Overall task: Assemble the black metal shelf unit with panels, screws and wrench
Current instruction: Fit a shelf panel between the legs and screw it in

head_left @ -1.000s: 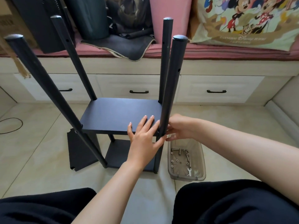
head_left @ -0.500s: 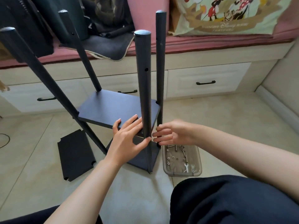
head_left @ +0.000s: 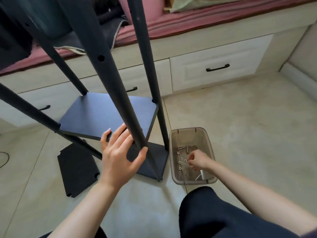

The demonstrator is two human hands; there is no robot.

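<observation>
The black shelf unit stands on the tiled floor with its posts rising toward me; a middle panel point(head_left: 103, 117) and a bottom panel point(head_left: 154, 162) are fitted between them. My left hand point(head_left: 118, 157) rests on the front edge of the middle panel, fingers fairly straight, thumb touching the near post point(head_left: 109, 83). A loose black panel point(head_left: 77, 169) lies flat to the left. My right hand point(head_left: 197, 161) reaches into a clear plastic bin point(head_left: 208, 140), fingertips curled together over the screws point(head_left: 181, 148) and washers. What they pinch is hidden. A small wrench point(head_left: 201, 175) lies in the bin's near end.
A cream bench with drawers point(head_left: 217, 66) and a pink cushion point(head_left: 171, 23) runs along the back. A dark cable point(head_left: 3, 158) lies at the far left. My knee in black trousers point(head_left: 214, 212) is just in front of the bin.
My right hand has left the near post and dropped into the bin. My view has moved closer and tilted down. My left hand stays at the post and middle panel.
</observation>
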